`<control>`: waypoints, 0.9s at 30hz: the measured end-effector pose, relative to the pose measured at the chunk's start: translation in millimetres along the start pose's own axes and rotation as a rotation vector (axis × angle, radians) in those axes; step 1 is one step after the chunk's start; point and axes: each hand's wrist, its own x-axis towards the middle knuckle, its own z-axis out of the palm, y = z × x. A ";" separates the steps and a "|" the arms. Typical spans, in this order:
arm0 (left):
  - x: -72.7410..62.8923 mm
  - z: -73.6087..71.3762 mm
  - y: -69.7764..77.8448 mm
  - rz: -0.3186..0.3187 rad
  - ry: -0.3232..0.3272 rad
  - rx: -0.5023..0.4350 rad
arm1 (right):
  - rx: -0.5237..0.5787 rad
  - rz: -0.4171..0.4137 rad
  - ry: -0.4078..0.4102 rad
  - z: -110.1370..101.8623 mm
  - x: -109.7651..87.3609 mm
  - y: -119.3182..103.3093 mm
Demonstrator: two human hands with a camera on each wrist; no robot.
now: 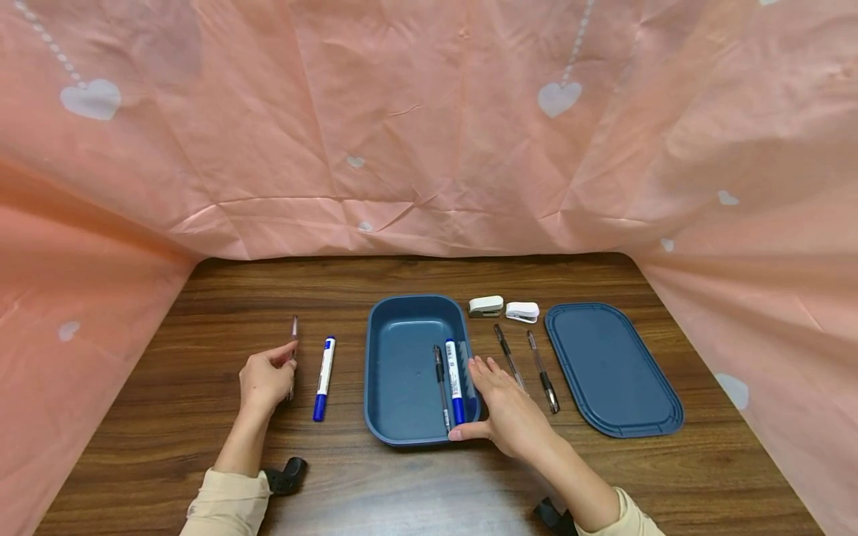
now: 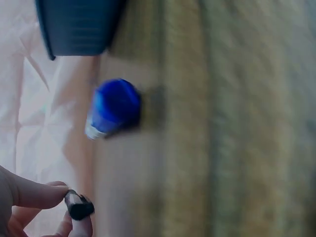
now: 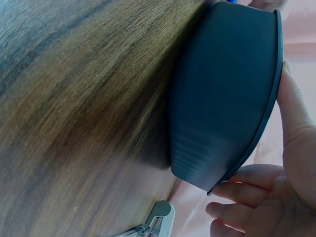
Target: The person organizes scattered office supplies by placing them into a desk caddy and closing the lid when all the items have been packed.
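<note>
Over the left part of the table, my left hand point(image 1: 266, 381) pinches a slim pen point(image 1: 295, 327) between thumb and fingers. Its dark end pokes out of the fingers in the left wrist view. A white marker with blue ends point(image 1: 325, 378) lies just right of that hand. My right hand point(image 1: 506, 409) rests at the near right corner of a blue plastic box point(image 1: 375, 372), thumb at the front rim and fingers along the right rim. Inside the box, a black pen point(image 1: 442, 388) and another blue-and-white marker point(image 1: 455, 381) lie side by side along the right wall.
Two small staplers, one greyish white point(image 1: 485, 306) and one white point(image 1: 523, 311), sit behind the box's right side. Two pens, one dark point(image 1: 507, 350) and one with a black grip point(image 1: 544, 376), lie between box and blue lid point(image 1: 613, 368). A pink curtain point(image 1: 429, 149) surrounds the table.
</note>
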 end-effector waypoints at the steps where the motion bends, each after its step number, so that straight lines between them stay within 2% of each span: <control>1: -0.4 -0.7 2.7 0.004 0.006 -0.011 | 0.000 -0.001 0.001 0.0 0.0 0.1; 6: -5.1 -7.4 19.4 0.017 0.006 -0.064 | -0.005 -0.002 0.006 -0.1 0.5 0.7; 12: -14.3 -18.9 40.6 0.028 -0.057 -0.134 | -0.005 0.005 0.005 0.8 1.2 0.9; 18: -25.9 -29.6 62.0 0.051 -0.118 -0.271 | -0.006 0.017 -0.005 1.4 1.7 0.3; 21: -32.0 -34.5 70.2 0.063 -0.146 -0.309 | -0.007 0.016 -0.002 1.6 1.5 0.2; 27: -46.4 -38.2 86.7 0.098 -0.175 -0.376 | -0.007 0.015 0.000 1.1 1.3 -0.2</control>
